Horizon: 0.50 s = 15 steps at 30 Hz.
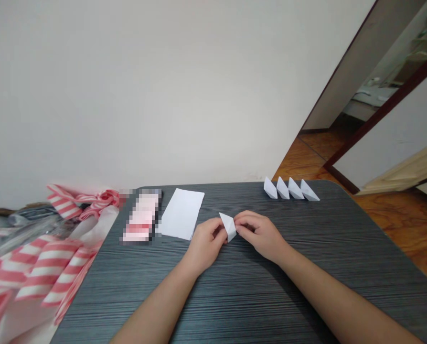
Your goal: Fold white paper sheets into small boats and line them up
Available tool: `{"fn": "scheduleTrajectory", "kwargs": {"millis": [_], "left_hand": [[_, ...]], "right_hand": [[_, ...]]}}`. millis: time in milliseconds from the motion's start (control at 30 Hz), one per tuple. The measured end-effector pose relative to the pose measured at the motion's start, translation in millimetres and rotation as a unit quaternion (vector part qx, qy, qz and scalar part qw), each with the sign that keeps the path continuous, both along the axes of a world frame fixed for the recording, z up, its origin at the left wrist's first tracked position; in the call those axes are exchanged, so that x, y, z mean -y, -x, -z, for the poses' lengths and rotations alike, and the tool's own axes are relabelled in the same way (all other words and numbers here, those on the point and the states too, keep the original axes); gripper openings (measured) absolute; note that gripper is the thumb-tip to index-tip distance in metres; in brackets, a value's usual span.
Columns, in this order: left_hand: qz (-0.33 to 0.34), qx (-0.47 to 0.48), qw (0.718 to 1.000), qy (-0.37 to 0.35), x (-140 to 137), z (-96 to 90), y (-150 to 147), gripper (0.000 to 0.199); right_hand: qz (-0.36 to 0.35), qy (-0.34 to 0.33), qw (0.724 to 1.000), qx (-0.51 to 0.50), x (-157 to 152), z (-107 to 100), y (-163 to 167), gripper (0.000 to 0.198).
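A small folded white paper piece [229, 226], pointed at its upper left, is held between both hands above the dark table. My left hand [207, 241] pinches its left and lower side, fingers closed. From the right, my right hand [259, 234] grips its edge between thumb and fingertips. Left of my hands lies a stack of white paper sheets [182, 213]. At the far right of the table several folded white paper boats [295, 188] stand in a row, alike in shape.
A blurred-out phone-like slab [142, 216] lies at the table's left edge. The dark wood-grain table [213, 296] meets a white wall [185, 95] at the back. Red-and-white striped cloth [48, 267] is heaped to the left. Wooden floor [385, 215] shows on the right.
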<state>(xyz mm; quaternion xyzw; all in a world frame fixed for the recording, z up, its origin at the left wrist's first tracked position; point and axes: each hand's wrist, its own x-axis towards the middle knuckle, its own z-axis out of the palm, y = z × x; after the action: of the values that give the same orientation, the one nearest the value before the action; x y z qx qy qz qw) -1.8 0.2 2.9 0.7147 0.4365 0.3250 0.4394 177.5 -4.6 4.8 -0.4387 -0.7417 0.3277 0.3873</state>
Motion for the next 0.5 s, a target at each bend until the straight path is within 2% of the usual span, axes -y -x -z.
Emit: {"fn": "scheduleTrajectory", "kwargs": {"millis": [200, 500], "left_hand": [[-0.004, -0.032, 0.998, -0.046, 0.0, -3.7, 0.8, 0.015], [0.001, -0.024, 0.998, -0.06, 0.1, -2.8, 0.0, 0.011]], "right_hand": [[-0.002, 0.003, 1.0, -0.003, 0.7, 2.4, -0.4, 0.013], [0.003, -0.001, 1.0, 0.0, 0.6, 4.0, -0.7, 0.012]]}}
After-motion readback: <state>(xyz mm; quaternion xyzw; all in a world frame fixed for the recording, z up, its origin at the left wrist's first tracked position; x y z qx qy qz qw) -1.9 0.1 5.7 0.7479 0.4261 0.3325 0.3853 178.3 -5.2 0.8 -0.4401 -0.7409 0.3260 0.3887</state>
